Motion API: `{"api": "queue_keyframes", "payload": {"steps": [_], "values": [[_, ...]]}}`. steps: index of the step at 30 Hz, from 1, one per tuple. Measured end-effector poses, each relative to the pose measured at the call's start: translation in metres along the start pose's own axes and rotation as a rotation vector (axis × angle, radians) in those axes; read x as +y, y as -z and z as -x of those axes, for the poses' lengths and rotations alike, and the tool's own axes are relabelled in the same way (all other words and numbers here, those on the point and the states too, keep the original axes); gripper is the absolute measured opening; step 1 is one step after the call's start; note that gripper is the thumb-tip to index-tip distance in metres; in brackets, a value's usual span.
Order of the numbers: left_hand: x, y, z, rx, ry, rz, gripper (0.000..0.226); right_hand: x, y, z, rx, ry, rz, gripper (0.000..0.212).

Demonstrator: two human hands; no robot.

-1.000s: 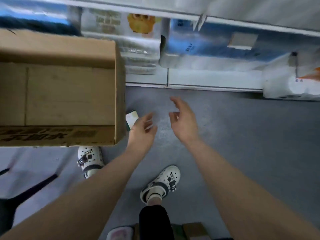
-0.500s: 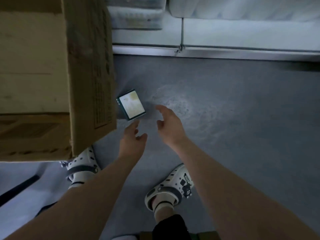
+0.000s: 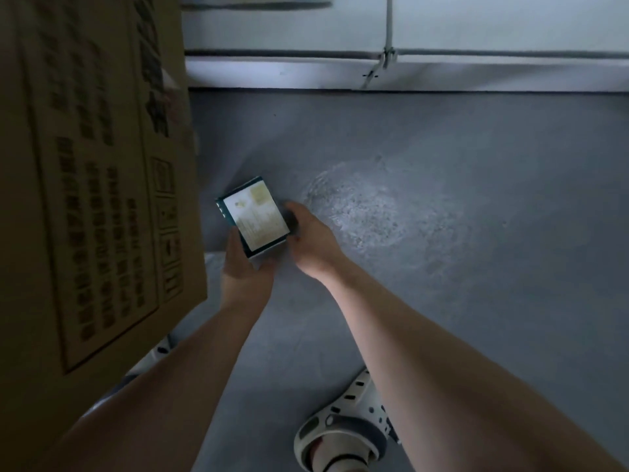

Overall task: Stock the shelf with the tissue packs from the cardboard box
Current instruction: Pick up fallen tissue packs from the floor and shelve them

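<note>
As they reach down together, the left hand (image 3: 245,267) and right hand (image 3: 315,241) grip the tissue pack (image 3: 257,218) between them.

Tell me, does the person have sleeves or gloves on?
No gloves and no sleeves show. The left grip and the right grip are bare, with no ring, watch or bracelet to be seen. The left forearm and the right forearm are bare too, right to the picture's edge. The light is dim, so tiny marks could be missed.
</note>
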State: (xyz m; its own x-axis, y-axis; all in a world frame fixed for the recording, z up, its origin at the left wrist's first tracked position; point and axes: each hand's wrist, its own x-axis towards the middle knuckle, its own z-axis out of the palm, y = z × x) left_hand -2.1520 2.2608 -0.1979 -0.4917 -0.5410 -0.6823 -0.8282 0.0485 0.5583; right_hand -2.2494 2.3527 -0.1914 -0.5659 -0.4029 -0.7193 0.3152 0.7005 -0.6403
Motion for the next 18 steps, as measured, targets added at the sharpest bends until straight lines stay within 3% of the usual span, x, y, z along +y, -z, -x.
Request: {"api": "queue_keyframes", "payload": {"steps": [5,9,13,18], "values": [[0.002,-0.004,-0.001,-0.004,-0.009,0.048,0.066,0.004,-0.006,0.002,-0.01,-0.046,-0.041,0.041],[0.011,-0.003,0.022,-0.058,-0.023,-0.078,0.073,0.006,0.008,0.026,0.047,-0.057,-0.03,0.05],[0.039,-0.002,0.06,-0.111,-0.027,-0.105,0.069,-0.004,0.037,0.066,0.15,-0.155,-0.061,0.022],[0.09,0.014,0.112,-0.132,-0.055,-0.083,0.043,-0.04,0.087,0.122,0.294,-0.238,-0.186,0.043]]}}
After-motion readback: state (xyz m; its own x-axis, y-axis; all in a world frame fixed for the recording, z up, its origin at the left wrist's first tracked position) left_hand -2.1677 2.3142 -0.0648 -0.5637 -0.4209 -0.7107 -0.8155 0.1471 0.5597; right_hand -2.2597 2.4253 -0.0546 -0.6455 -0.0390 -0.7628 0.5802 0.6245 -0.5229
